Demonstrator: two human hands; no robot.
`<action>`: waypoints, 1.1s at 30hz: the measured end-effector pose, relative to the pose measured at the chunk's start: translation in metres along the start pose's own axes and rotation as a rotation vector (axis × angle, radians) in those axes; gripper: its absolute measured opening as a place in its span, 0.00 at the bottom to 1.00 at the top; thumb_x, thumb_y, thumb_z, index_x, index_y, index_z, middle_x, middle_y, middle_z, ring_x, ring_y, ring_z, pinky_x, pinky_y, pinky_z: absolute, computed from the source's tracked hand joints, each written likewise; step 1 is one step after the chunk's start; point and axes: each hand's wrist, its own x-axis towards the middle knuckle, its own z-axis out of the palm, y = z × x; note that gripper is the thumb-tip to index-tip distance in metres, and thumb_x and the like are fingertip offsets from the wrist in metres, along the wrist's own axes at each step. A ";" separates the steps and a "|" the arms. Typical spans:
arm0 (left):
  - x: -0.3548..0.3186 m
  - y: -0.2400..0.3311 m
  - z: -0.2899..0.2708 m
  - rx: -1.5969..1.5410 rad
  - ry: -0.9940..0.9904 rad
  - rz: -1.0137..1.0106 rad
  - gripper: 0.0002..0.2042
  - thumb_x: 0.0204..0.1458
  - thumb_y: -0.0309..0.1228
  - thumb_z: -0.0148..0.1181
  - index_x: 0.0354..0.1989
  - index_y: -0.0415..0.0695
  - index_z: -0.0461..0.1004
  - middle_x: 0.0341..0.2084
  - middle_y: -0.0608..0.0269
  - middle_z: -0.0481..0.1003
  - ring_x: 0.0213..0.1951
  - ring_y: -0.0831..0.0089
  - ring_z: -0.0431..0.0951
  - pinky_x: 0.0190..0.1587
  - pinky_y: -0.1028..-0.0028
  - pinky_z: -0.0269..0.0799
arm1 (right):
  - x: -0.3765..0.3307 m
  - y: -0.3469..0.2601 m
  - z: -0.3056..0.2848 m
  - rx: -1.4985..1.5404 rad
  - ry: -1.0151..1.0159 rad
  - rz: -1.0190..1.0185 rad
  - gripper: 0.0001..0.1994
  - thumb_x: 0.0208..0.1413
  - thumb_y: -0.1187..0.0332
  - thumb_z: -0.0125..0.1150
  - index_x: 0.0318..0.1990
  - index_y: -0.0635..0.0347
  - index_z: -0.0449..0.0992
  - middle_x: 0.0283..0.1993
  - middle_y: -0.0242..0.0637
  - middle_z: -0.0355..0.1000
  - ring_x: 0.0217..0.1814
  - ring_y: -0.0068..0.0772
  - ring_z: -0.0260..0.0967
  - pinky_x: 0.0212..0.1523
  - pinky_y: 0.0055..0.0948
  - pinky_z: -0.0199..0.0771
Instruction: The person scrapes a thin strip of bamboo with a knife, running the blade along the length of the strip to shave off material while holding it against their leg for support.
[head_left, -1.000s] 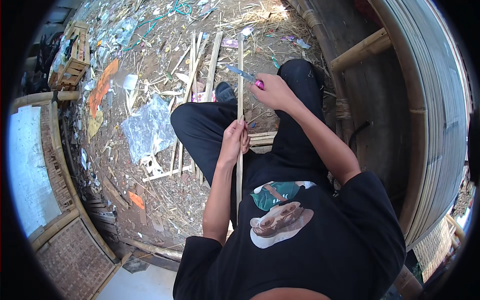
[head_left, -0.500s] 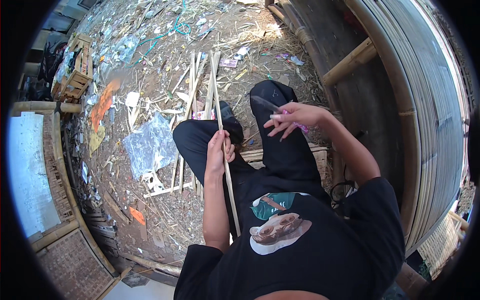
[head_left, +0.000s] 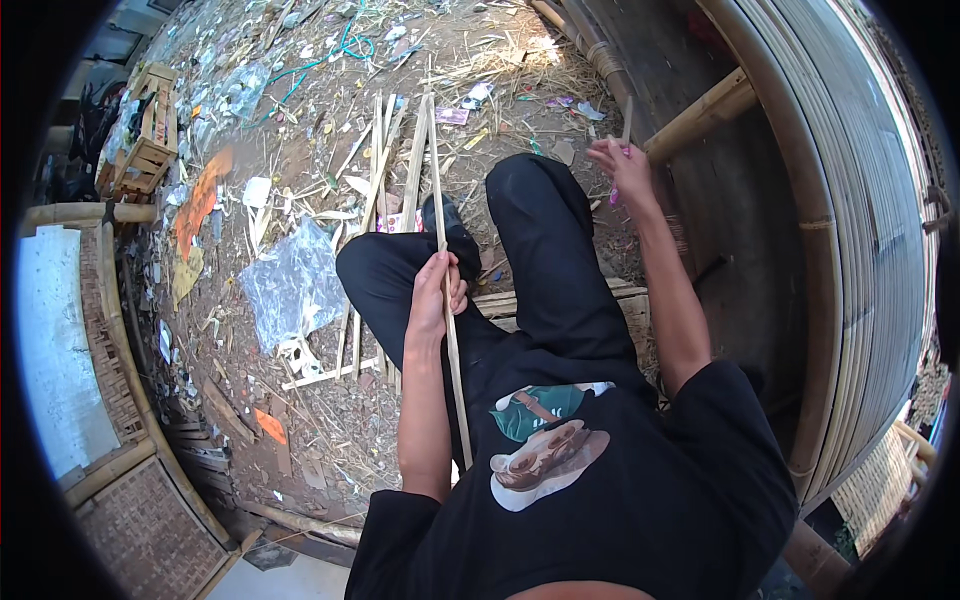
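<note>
Littered dirt ground (head_left: 225, 345), where I list: one long pale strip (head_left: 453, 360), pinched mid-length in the left hand (head_left: 432, 293) over the lap (head_left: 505, 352); one knife (head_left: 628, 120), gripped in the right hand (head_left: 628, 175), well apart from it; several loose strips (head_left: 413, 170) beyond, how many finished I cannot tell.

Daylight, fairly even over ground (head_left: 330, 420). Bright sun patch on straw (head_left: 525, 55) near top. Space left of bamboo slats (head_left: 875, 250) dim, deep in shadow. Pale glints on clear plastic (head_left: 295, 285). White panel (head_left: 65, 350) bright, bluish toward rim. Black shirt (head_left: 650, 490) loses fold detail. Knife (head_left: 627, 120) slightly blurred. Orange sheet (head_left: 203, 205) hazy at upper end. Strong fisheye bend toward edges; corners black.
</note>
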 end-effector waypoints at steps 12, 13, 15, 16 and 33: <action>0.006 -0.003 -0.001 0.094 0.076 -0.077 0.13 0.63 0.41 0.45 0.32 0.45 0.66 0.10 0.70 0.61 0.11 0.82 0.61 0.13 0.81 0.55 | -0.015 -0.061 0.074 -0.665 -0.619 0.091 0.18 0.64 0.58 0.48 0.44 0.66 0.74 0.36 0.41 0.75 0.37 0.28 0.75 0.38 0.28 0.76; 0.005 -0.004 -0.002 0.110 0.092 -0.091 0.13 0.63 0.41 0.46 0.31 0.45 0.66 0.10 0.70 0.62 0.11 0.82 0.62 0.13 0.81 0.56 | -0.005 -0.060 0.078 -0.798 -0.294 -0.163 0.18 0.63 0.57 0.48 0.44 0.65 0.74 0.32 0.42 0.75 0.35 0.28 0.75 0.35 0.27 0.75; 0.004 -0.005 -0.003 0.150 0.063 -0.097 0.13 0.63 0.41 0.46 0.33 0.44 0.67 0.15 0.68 0.65 0.14 0.81 0.65 0.18 0.80 0.62 | 0.000 -0.068 0.082 -0.793 -0.084 -0.306 0.19 0.63 0.56 0.48 0.42 0.66 0.74 0.30 0.44 0.74 0.32 0.30 0.74 0.33 0.30 0.73; 0.001 -0.007 -0.002 0.149 0.047 -0.104 0.13 0.63 0.41 0.47 0.35 0.44 0.67 0.17 0.68 0.66 0.15 0.80 0.66 0.19 0.79 0.64 | 0.002 -0.072 0.084 -0.776 0.137 -0.434 0.19 0.63 0.55 0.47 0.41 0.66 0.74 0.27 0.47 0.73 0.30 0.33 0.74 0.31 0.32 0.70; -0.061 -0.016 0.005 0.666 -0.082 -0.211 0.18 0.59 0.27 0.53 0.56 0.36 0.62 0.32 0.59 0.73 0.32 0.74 0.78 0.35 0.77 0.74 | -0.059 0.033 0.115 -0.769 -0.504 -0.154 0.23 0.61 0.52 0.46 0.30 0.67 0.73 0.23 0.56 0.70 0.31 0.59 0.71 0.33 0.48 0.68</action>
